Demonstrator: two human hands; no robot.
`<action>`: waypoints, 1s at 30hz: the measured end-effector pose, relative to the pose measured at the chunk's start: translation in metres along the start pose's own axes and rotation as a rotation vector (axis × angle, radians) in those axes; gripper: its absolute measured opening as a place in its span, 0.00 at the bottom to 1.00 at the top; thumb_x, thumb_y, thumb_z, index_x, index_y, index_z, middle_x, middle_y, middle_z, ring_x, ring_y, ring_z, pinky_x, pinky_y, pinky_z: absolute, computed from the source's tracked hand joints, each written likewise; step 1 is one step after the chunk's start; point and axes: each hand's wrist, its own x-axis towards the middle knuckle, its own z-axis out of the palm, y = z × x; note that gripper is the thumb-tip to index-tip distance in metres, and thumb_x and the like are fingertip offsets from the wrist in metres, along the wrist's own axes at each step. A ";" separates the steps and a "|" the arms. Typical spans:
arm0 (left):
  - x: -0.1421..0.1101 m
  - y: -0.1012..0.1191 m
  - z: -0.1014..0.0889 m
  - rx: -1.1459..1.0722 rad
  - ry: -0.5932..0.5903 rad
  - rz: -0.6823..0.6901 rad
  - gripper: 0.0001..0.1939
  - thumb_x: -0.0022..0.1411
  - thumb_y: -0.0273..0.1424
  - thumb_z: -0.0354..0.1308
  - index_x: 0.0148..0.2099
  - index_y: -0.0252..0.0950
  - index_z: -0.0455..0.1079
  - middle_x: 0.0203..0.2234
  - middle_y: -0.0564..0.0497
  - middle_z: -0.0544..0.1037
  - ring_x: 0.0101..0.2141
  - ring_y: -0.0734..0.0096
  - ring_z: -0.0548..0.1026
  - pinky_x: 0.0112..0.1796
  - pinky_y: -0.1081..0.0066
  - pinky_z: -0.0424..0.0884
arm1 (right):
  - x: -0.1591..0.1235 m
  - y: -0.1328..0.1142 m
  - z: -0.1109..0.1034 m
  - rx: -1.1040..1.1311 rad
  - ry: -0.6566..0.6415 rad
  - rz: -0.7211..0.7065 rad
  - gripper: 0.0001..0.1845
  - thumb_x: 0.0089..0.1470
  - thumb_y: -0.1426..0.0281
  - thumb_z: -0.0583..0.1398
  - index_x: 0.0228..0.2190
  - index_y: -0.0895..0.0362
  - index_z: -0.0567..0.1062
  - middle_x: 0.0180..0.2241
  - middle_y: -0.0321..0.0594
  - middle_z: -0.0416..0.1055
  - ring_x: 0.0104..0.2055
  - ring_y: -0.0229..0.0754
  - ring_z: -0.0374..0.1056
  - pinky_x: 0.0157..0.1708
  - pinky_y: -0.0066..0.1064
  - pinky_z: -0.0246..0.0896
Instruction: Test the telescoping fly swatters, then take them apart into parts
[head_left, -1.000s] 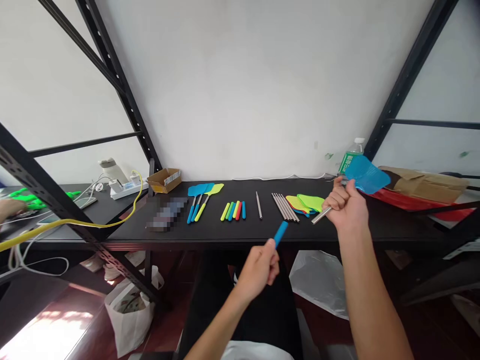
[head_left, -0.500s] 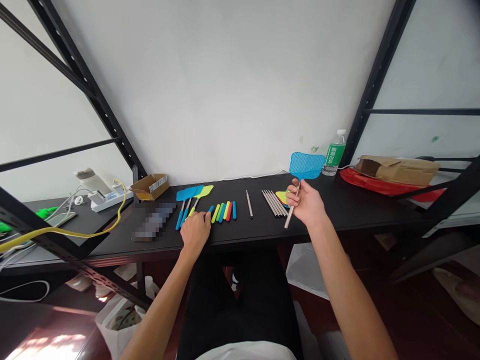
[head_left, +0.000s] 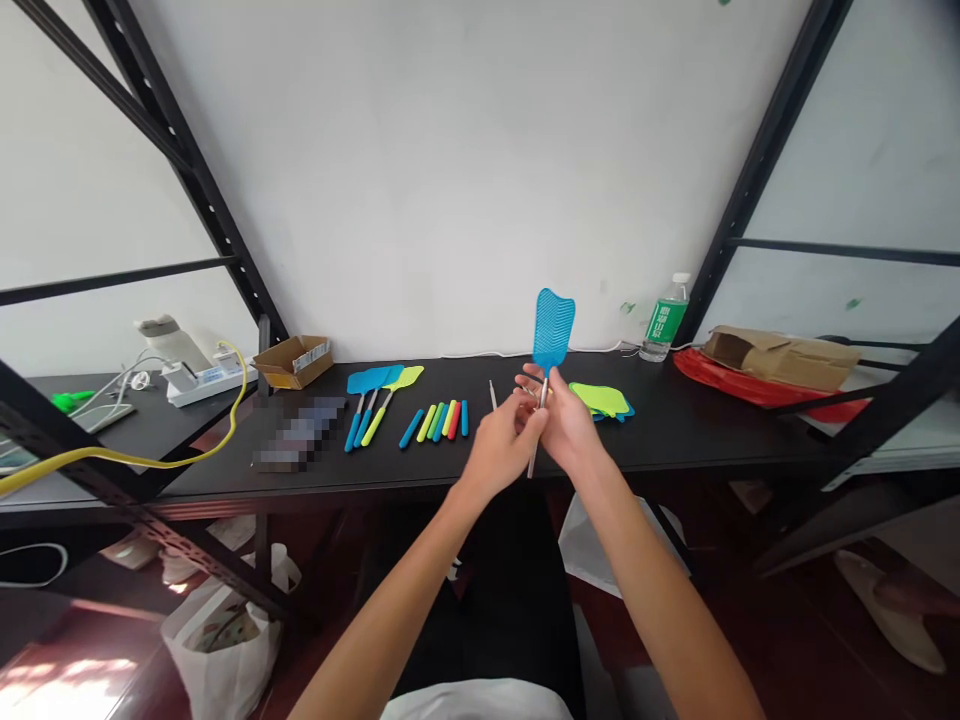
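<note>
Above the front of the desk, my right hand (head_left: 568, 425) grips a fly swatter (head_left: 553, 330) with a perforated blue head and a bare metal rod, head pointing up. My left hand (head_left: 504, 440) is closed on the same rod, its fingers meeting the right ones. To the left lie several loose coloured handle sleeves (head_left: 442, 421) in a row, with one blue sleeve (head_left: 411, 428) slightly apart. A metal rod (head_left: 493, 395) shows beside my left hand, which partly hides it. Right of my hands is a pile of yellow-green and blue swatter heads (head_left: 600, 400).
Three swatters with sleeved handles (head_left: 375, 395) lie on the left of the black desk (head_left: 675, 430). An open cardboard box (head_left: 294, 362), a power strip (head_left: 214, 380) and a yellow cable (head_left: 238, 405) are further left. A water bottle (head_left: 664, 320) stands back right, near a brown package (head_left: 780, 358).
My left hand has left the blue sleeve on the desk and moved right onto the swatter's rod. My right hand has brought the swatter left, turning its head to a narrower, more upright view.
</note>
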 end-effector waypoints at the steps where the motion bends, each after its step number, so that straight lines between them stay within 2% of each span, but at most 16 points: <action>1: 0.003 0.004 0.007 -0.061 0.009 -0.007 0.13 0.70 0.40 0.50 0.47 0.39 0.71 0.34 0.51 0.78 0.34 0.68 0.75 0.35 0.70 0.67 | -0.002 0.003 0.003 -0.010 -0.009 -0.011 0.14 0.56 0.56 0.64 0.36 0.53 0.77 0.36 0.40 0.77 0.38 0.43 0.73 0.37 0.33 0.68; 3: 0.006 0.007 0.016 -0.153 0.060 -0.024 0.13 0.71 0.40 0.48 0.43 0.38 0.69 0.32 0.51 0.76 0.32 0.68 0.74 0.33 0.71 0.66 | -0.005 0.006 0.006 -0.014 -0.043 0.001 0.14 0.53 0.57 0.66 0.34 0.54 0.77 0.36 0.41 0.78 0.41 0.47 0.74 0.40 0.36 0.69; 6: 0.005 0.006 0.018 -0.237 0.115 -0.034 0.15 0.71 0.41 0.47 0.36 0.38 0.65 0.28 0.53 0.71 0.29 0.71 0.70 0.31 0.73 0.62 | -0.008 0.005 0.007 -0.010 -0.097 0.054 0.16 0.50 0.56 0.68 0.32 0.54 0.76 0.35 0.42 0.78 0.45 0.50 0.73 0.43 0.38 0.70; 12: 0.001 0.005 0.019 -0.291 0.137 -0.046 0.22 0.71 0.45 0.47 0.27 0.37 0.57 0.20 0.56 0.63 0.23 0.75 0.61 0.26 0.73 0.56 | -0.008 0.006 0.013 0.012 -0.042 -0.003 0.18 0.47 0.56 0.71 0.34 0.54 0.76 0.36 0.40 0.78 0.46 0.48 0.74 0.45 0.36 0.70; 15: 0.002 0.007 0.022 -0.431 0.096 -0.075 0.25 0.70 0.47 0.48 0.25 0.37 0.55 0.17 0.57 0.60 0.19 0.78 0.57 0.22 0.73 0.53 | -0.006 0.005 0.011 0.029 -0.024 0.020 0.17 0.49 0.55 0.70 0.32 0.54 0.75 0.34 0.40 0.77 0.43 0.47 0.75 0.41 0.35 0.72; 20: 0.005 0.013 0.024 -0.639 0.037 -0.141 0.24 0.67 0.50 0.50 0.26 0.38 0.57 0.13 0.60 0.58 0.15 0.81 0.54 0.19 0.75 0.50 | -0.007 0.005 0.004 -0.023 -0.046 0.106 0.19 0.54 0.50 0.65 0.30 0.53 0.74 0.27 0.40 0.74 0.35 0.47 0.74 0.27 0.34 0.70; 24: -0.005 0.021 0.025 -0.735 -0.027 -0.133 0.24 0.67 0.52 0.49 0.28 0.37 0.60 0.11 0.60 0.59 0.13 0.81 0.54 0.18 0.76 0.50 | -0.009 -0.004 0.002 -0.047 -0.050 0.095 0.19 0.57 0.49 0.62 0.31 0.52 0.74 0.28 0.39 0.73 0.34 0.46 0.73 0.25 0.33 0.66; 27: -0.027 0.020 0.029 -0.748 -0.119 -0.166 0.25 0.68 0.52 0.46 0.28 0.38 0.60 0.09 0.60 0.60 0.11 0.81 0.53 0.17 0.76 0.49 | -0.005 -0.029 -0.019 0.009 0.020 -0.095 0.16 0.61 0.52 0.59 0.30 0.50 0.72 0.26 0.35 0.72 0.32 0.42 0.70 0.25 0.30 0.64; 29: -0.038 0.012 0.031 -0.682 -0.166 -0.187 0.25 0.69 0.51 0.46 0.28 0.37 0.61 0.10 0.60 0.60 0.12 0.80 0.54 0.18 0.76 0.51 | 0.001 -0.049 -0.048 0.032 0.094 -0.251 0.15 0.59 0.53 0.61 0.30 0.50 0.70 0.24 0.32 0.69 0.29 0.39 0.67 0.25 0.28 0.63; 30: -0.039 0.006 0.031 -0.610 -0.156 -0.195 0.25 0.70 0.50 0.44 0.29 0.37 0.62 0.11 0.60 0.61 0.13 0.80 0.56 0.19 0.76 0.53 | 0.004 -0.057 -0.065 -0.026 0.149 -0.267 0.16 0.56 0.54 0.64 0.29 0.51 0.69 0.23 0.31 0.68 0.26 0.37 0.65 0.24 0.27 0.61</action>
